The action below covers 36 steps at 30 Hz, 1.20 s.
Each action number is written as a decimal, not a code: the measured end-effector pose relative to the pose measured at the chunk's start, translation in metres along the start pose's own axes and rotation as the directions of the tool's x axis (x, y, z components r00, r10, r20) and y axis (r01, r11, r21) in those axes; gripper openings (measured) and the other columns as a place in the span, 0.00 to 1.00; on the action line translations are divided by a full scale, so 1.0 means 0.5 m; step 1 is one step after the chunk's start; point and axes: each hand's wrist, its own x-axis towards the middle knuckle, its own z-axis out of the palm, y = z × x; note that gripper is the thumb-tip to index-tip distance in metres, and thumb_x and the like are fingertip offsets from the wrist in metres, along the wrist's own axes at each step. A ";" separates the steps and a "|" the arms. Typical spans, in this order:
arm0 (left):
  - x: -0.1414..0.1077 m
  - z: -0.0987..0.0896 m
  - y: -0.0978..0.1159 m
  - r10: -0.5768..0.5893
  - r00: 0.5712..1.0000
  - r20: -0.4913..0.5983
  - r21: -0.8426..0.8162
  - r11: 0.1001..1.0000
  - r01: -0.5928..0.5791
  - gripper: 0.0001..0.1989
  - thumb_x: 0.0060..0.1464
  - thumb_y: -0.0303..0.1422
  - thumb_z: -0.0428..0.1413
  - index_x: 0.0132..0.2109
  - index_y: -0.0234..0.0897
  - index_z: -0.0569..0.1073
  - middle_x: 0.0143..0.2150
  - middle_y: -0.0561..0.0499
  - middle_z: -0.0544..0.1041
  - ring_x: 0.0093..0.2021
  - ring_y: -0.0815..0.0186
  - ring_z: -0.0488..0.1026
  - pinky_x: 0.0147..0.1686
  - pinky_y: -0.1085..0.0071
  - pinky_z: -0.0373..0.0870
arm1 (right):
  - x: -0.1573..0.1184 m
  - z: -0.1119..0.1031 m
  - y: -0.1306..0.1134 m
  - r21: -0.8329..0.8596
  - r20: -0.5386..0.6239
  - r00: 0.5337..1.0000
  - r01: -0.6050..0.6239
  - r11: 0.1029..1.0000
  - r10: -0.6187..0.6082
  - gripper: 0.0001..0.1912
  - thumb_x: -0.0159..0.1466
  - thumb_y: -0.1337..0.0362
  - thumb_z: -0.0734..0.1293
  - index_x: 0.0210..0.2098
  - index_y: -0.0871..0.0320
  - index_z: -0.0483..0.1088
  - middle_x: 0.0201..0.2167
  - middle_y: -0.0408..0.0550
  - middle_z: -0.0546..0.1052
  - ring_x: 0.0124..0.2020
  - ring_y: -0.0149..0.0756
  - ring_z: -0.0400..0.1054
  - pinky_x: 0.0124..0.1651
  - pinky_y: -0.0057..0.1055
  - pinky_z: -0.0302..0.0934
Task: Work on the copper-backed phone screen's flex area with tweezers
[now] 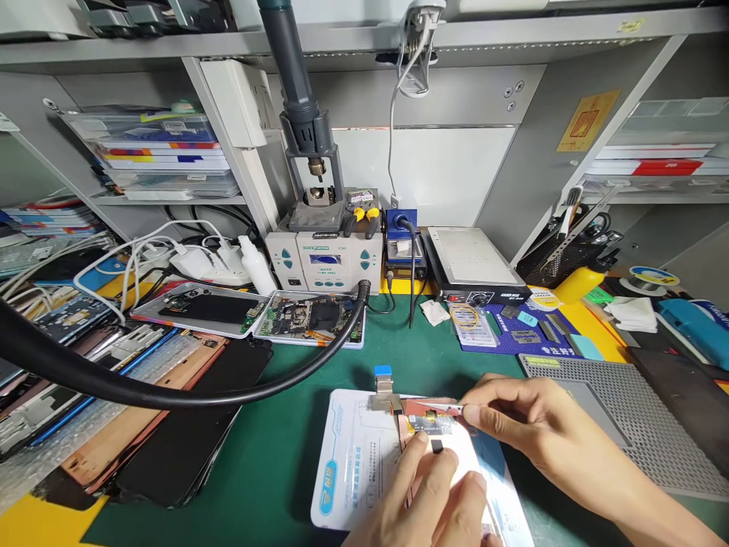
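My right hand (pixel 529 422) pinches tweezers (pixel 438 406), their tips pointing left over the top end of a slim phone screen panel (pixel 407 429). The panel has pinkish edges, a bright surface and a small circuit flex (pixel 436 425). Curled over its lower part, my left hand (pixel 427 494) grips it, fingertips just below the flex; the palm hides the rest. Under the panel lies a white printed work mat (pixel 347 463) with blue lettering. A metal clip with a blue tip (pixel 383 384) stands at the mat's top edge, touching the panel's upper left corner.
A thick black hose (pixel 228 396) arcs across the left from the rework station (pixel 324 260). An opened device (pixel 310 319) lies behind the mat. Stacked phone parts (pixel 182 425) fill the left. A perforated grey plate (pixel 643 425) sits right, beside my right forearm.
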 end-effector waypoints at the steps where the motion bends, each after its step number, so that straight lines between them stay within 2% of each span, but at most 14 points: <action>1: 0.000 0.000 0.000 0.001 1.000 0.000 0.002 1.000 -0.001 0.16 0.63 0.36 0.54 0.51 0.37 0.83 0.47 0.48 0.87 0.46 0.55 0.86 0.39 0.67 0.88 | 0.000 0.000 0.000 0.001 0.000 1.000 -0.001 1.000 0.001 0.23 0.70 0.41 0.69 0.32 0.53 0.81 0.34 0.44 0.80 0.36 0.39 0.70 0.39 0.34 0.58; 7: -0.003 0.005 -0.001 0.004 1.000 -0.025 0.013 1.000 -0.004 0.16 0.62 0.35 0.54 0.49 0.38 0.84 0.47 0.48 0.87 0.45 0.54 0.87 0.37 0.67 0.88 | 0.002 0.002 -0.004 0.015 -0.007 1.000 -0.016 1.000 0.016 0.24 0.69 0.41 0.69 0.31 0.54 0.81 0.33 0.45 0.81 0.36 0.40 0.71 0.39 0.34 0.60; 15: 0.004 0.002 -0.001 -0.012 1.000 -0.019 0.006 1.000 0.012 0.16 0.61 0.35 0.53 0.49 0.38 0.83 0.46 0.49 0.87 0.46 0.53 0.87 0.35 0.68 0.88 | 0.003 0.001 -0.011 0.031 -0.022 1.000 -0.014 0.999 0.015 0.20 0.65 0.45 0.73 0.30 0.54 0.81 0.32 0.45 0.80 0.36 0.41 0.71 0.39 0.34 0.61; 17: 0.010 -0.001 -0.002 0.001 1.000 -0.015 -0.023 1.000 -0.001 0.15 0.60 0.33 0.54 0.48 0.36 0.83 0.44 0.47 0.87 0.44 0.54 0.87 0.38 0.67 0.88 | 0.005 0.000 -0.012 0.032 -0.018 1.000 -0.014 0.999 0.015 0.21 0.66 0.43 0.72 0.30 0.54 0.81 0.32 0.45 0.80 0.35 0.41 0.70 0.39 0.34 0.61; 19: 0.016 -0.005 -0.004 0.014 1.000 0.008 -0.067 0.998 -0.013 0.13 0.58 0.32 0.55 0.46 0.36 0.82 0.41 0.47 0.86 0.42 0.55 0.87 0.45 0.64 0.88 | 0.006 -0.002 -0.014 0.033 -0.008 1.000 -0.019 0.999 0.019 0.22 0.67 0.42 0.71 0.31 0.54 0.81 0.32 0.45 0.80 0.35 0.40 0.69 0.38 0.34 0.60; 22: 0.024 -0.008 -0.007 -0.001 1.000 -0.024 -0.082 0.997 -0.001 0.12 0.58 0.33 0.57 0.46 0.38 0.81 0.41 0.49 0.86 0.39 0.56 0.87 0.51 0.58 0.86 | 0.007 -0.003 -0.019 0.042 0.000 1.000 -0.022 0.999 0.022 0.21 0.66 0.44 0.72 0.30 0.54 0.82 0.31 0.44 0.80 0.34 0.39 0.69 0.37 0.33 0.59; 25: 0.029 -0.006 -0.008 -0.017 0.998 -0.060 -0.074 0.997 0.013 0.12 0.58 0.34 0.57 0.46 0.38 0.82 0.41 0.50 0.86 0.37 0.56 0.86 0.49 0.60 0.87 | 0.006 -0.004 -0.024 0.058 0.003 1.000 -0.020 0.998 0.020 0.18 0.64 0.46 0.74 0.31 0.54 0.83 0.31 0.44 0.81 0.34 0.39 0.69 0.37 0.33 0.59; 32: 0.030 -0.003 -0.003 -0.003 1.000 -0.016 -0.071 0.997 0.002 0.12 0.55 0.31 0.56 0.44 0.37 0.81 0.37 0.50 0.84 0.35 0.58 0.85 0.50 0.59 0.86 | 0.009 -0.003 -0.019 0.067 -0.004 1.000 -0.017 0.998 0.017 0.15 0.64 0.48 0.75 0.30 0.52 0.84 0.31 0.43 0.82 0.34 0.39 0.71 0.38 0.32 0.60; 36: 0.029 -0.003 0.002 -0.037 0.999 -0.029 -0.069 0.997 0.035 0.10 0.60 0.35 0.56 0.43 0.39 0.81 0.37 0.50 0.84 0.39 0.55 0.86 0.41 0.62 0.89 | 0.009 0.000 -0.020 0.064 -0.009 1.000 -0.022 0.998 0.022 0.15 0.64 0.48 0.75 0.30 0.52 0.84 0.31 0.43 0.82 0.35 0.40 0.71 0.38 0.33 0.61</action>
